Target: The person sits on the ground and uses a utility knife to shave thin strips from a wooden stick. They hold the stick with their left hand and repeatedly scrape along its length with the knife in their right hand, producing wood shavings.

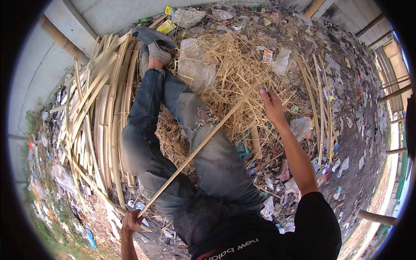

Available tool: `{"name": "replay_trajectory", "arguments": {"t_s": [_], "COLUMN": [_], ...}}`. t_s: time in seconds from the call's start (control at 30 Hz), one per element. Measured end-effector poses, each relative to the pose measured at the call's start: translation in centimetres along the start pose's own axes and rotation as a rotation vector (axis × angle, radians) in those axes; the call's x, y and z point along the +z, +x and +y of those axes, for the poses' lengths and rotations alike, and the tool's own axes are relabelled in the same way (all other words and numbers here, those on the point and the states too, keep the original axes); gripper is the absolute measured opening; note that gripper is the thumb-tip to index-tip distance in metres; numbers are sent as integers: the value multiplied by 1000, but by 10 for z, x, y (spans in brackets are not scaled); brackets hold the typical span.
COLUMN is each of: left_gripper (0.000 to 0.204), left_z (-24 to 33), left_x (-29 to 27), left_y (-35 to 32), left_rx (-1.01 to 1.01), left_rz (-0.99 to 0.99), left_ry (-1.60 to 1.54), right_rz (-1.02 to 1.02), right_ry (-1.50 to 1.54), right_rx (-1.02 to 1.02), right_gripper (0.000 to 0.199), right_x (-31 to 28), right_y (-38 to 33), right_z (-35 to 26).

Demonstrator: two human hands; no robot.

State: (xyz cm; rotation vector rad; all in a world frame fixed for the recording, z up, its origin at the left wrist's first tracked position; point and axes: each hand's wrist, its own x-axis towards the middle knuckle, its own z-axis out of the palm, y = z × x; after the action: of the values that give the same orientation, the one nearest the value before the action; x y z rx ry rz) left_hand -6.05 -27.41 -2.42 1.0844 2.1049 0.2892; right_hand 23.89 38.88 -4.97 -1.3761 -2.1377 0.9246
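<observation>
A long, thin bamboo strip [197, 152] slants across my legs, from low on the left to the upper right. Its near end is gripped in my left hand [131, 222], whose fingers are wrapped round it. Close to the strip's far end is my right hand [273, 105], arm stretched forward and fingers partly curled. A small dark bluish bit shows at its fingertips; what it is cannot be made out. Beneath the far end lies a heap of pale shavings [234, 54].
A thick pile of split bamboo strips [103, 121] lies to the left of my legs. A few more strips [318, 104] lie on the right. Scattered litter [342, 143] covers the ground, and a grey wall [121, 15] stands at the back.
</observation>
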Motion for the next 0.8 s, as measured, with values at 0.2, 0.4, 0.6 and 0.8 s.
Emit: {"name": "replay_trajectory", "arguments": {"t_s": [0.2,0.4,0.6,0.8], "left_gripper": [22,36,27,27], "left_z": [3,-5,-30,-33], "left_x": [-14,-1,7,14], "left_y": [4,0,-3,-3], "left_rx": [-69,124,273,119], "left_rz": [-90,239,297,267], "left_ry": [16,79,228,133], "right_rz": [-85,-82,-13,-184], "right_ry": [85,-55,-145,-148], "right_rx": [33,-75,-45,-92], "right_gripper": [48,46,48,53], "right_x": [17,12,14,41], "right_y": [-14,0,22,-13], "right_z": [0,-8,-6,-40]}}
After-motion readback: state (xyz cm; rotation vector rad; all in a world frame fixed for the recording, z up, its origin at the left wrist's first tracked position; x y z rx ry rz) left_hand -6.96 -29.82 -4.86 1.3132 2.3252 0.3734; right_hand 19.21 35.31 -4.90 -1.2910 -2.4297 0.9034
